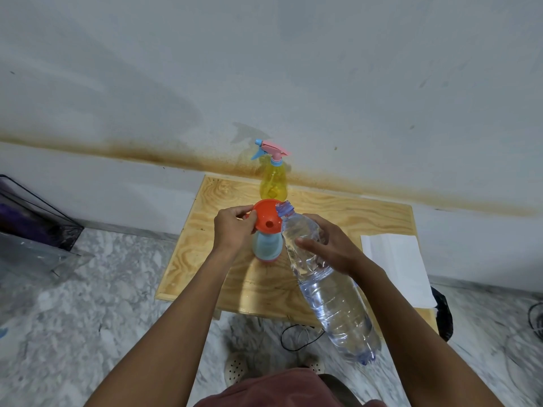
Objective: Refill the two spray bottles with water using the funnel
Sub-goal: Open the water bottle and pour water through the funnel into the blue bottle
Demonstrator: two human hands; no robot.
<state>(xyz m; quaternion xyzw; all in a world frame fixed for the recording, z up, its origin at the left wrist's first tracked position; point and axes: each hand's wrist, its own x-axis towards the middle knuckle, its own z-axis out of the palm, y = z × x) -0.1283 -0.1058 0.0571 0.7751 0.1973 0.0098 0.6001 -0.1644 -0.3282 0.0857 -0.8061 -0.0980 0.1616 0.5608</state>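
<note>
Two hands at work, set apart from each other, with the blue spray bottle (267,245) upright between them on the wooden surface (199,259). Pinches, with the left hand (233,227), the left edge of the orange funnel (266,218), thumb and fingers curled on the rim. Funnel seated in the neck of the blue spray bottle, wide mouth upward, drain hole in plain sight. Grips, with the right hand (326,245), the upper part of a clear water bottle (335,295), fingers wrapped round its ribbed wall, thumb across the near side. Long axis of the water bottle on a slant: base low and toward the person, below the right wrist; uncapped neck up and away, pointing at the funnel, mouth just at the funnel's right rim. Beyond both hands, close to the wall: the yellow spray bottle (273,183), upright, pink-and-blue trigger head on, nozzle pointing left. To the right of the right hand, flat on the surface: a white sheet of paper (396,265). Writing on the bottles: cannot be made out.
</note>
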